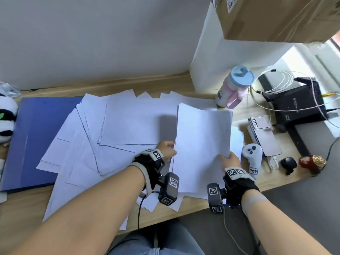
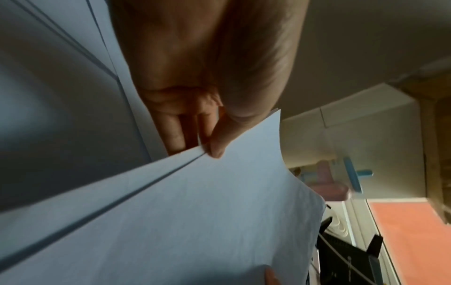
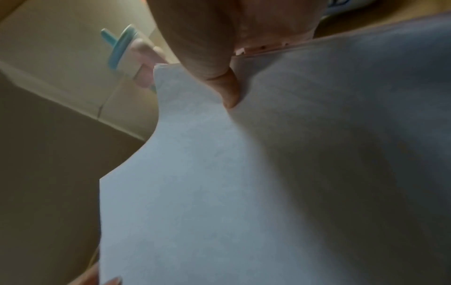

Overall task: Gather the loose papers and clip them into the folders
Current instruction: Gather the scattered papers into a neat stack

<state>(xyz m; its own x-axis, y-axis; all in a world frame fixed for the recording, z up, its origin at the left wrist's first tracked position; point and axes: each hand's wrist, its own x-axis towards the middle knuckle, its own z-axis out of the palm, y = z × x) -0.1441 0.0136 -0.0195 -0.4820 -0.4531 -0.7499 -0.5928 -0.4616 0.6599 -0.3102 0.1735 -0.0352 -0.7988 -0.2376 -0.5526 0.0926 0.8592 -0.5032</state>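
Edges: stack (image 1: 202, 144) raised over the desk's (image 1: 24, 203) right half, loose sheets (image 1: 110, 126) fanned left onto the folder (image 1: 36, 135); bottle (image 1: 233, 89), phone (image 1: 265, 135), controller (image 1: 252, 155) crowd its right edge | Fingers: left hand (image 1: 165, 150) pinches the stack's left edge – thumb on top; right hand (image 1: 230, 159) grips the right edge | Pose: both forearms reach forward.

Paper stack (image 1: 202, 144) btwn both hands

Clutter crowds the desk's right end

A pastel bottle (image 1: 233, 89) stands at the far edge, a router (image 1: 296, 105) with coiled cable (image 1: 265, 85) beside it; phone (image 1: 264, 135), white controller (image 1: 253, 159) nearer; plush panda (image 1: 6, 118) at the left edge.
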